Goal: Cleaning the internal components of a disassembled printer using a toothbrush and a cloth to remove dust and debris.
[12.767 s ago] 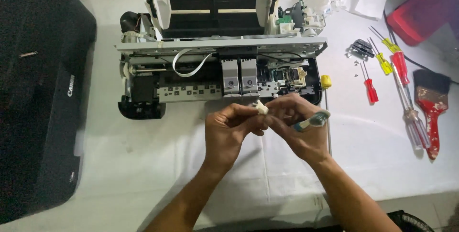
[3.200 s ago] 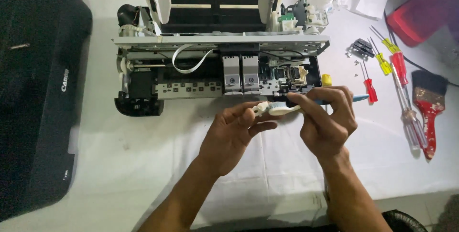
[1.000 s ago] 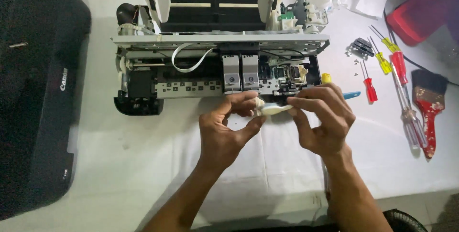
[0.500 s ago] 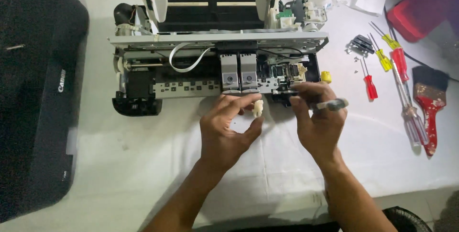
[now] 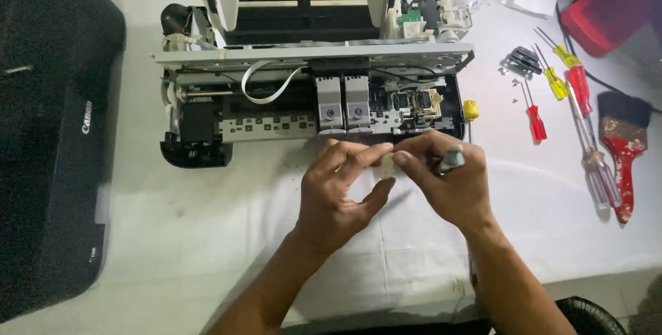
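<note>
On the white-covered table (image 5: 207, 238), reading from left to right, we see:

Far left: a black printer cover (image 5: 48, 135) lies flat beside the work area, well apart from both hands.

Centre back: the opened printer chassis (image 5: 310, 86) stands with its insides bare; we make out a white ribbon cable (image 5: 265, 83) curling across the front rail and two grey ink cartridges (image 5: 343, 104) side by side.

Left hand: our left hand (image 5: 341, 193) sits just in front of the chassis, fingers curled narrow, thumb and fingertips pinching a small white part (image 5: 387, 164) from the left.

Small white part: it is held between the two hands, above the cloth and just below the cartridges; we cannot tell its exact shape, since the fingers cover most of it.

Right hand: our right hand (image 5: 448, 183) meets the left, its thumb and forefinger closed on the same white part, while a grey-blue tool tip (image 5: 452, 160) pokes out between its fingers.

Right of the chassis: a yellow-handled screwdriver (image 5: 470, 111) lies just beside the frame.

Further right: several red and yellow screwdrivers (image 5: 576, 90) lie in a loose row, near a small heap of dark screws and bits (image 5: 522, 61).

Far right: a red-handled paintbrush (image 5: 623, 142) lies next to the screwdrivers, and a red case (image 5: 614, 4) sits at the back corner.
</note>
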